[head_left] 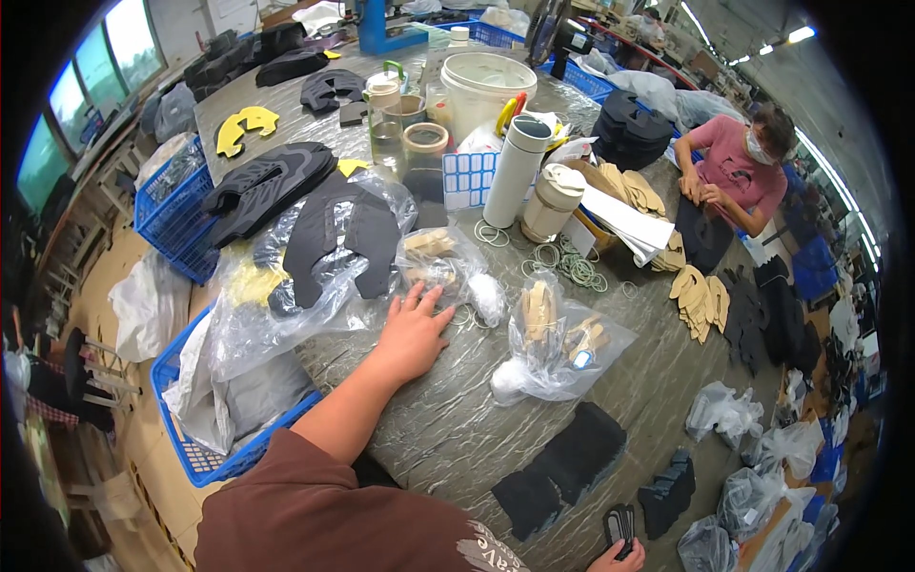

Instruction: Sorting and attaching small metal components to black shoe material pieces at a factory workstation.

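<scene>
Two clear plastic bags of tan pieces (538,324) lie on the grey streaked table (429,419), bare surface stretching toward the brown-sleeved left arm (329,419). The left hand (416,329) spreads palm-down beside the left bag; the right hand (623,561), low in view, pinches at least one small black slotted oblong (620,523).

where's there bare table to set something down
The widest bare patch of the table lies between the left forearm and the black slabs. Another lies between those slabs, the right clear bag and the tan pieces. It is crowded beyond the left hand, around the bucket, the flask and the green bands.
</scene>
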The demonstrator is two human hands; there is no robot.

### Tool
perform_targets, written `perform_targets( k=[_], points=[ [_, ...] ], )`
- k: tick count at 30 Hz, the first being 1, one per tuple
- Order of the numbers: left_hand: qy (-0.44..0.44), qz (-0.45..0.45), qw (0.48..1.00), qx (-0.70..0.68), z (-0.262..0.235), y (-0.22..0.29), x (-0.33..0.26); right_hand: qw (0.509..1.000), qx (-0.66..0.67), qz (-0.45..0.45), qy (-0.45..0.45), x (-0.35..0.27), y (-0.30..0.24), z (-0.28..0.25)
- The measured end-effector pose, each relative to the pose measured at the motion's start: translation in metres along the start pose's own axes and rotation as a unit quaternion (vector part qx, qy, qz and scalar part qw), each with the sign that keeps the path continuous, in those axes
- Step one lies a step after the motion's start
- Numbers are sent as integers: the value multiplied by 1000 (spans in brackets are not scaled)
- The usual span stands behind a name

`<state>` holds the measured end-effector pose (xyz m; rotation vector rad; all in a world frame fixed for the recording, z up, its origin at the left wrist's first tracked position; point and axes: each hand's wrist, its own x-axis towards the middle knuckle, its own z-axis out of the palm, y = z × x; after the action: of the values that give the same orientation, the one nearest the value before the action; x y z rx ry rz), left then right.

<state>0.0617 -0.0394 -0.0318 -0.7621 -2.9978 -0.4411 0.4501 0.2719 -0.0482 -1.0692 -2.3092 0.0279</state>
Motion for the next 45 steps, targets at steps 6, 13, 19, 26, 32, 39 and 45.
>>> perform_targets(
  k=[6,13,19,26,32,39,45],
  points=[
    [-36,-7,999,8,0,0,1,1000,4,11,-3,-1,-1,1],
    [8,-32,996,-81,9,-12,6,1000,-6,17,-7,-1,-1,1],
    [242,38,969,-27,-17,-27,36,1000,-14,14,-9,-3,3,1],
    [158,-56,965,-203,-8,-65,70,1000,-14,3,-7,-1,0,1],
    [289,-122,876,-366,19,-85,77,1000,-24,-4,-9,1,-3,1],
    [293,-150,792,-514,21,-81,79,999,-33,8,-13,0,2,2],
    [298,-139,814,-480,27,-86,73,997,-12,54,-56,-9,20,12]
  ],
)
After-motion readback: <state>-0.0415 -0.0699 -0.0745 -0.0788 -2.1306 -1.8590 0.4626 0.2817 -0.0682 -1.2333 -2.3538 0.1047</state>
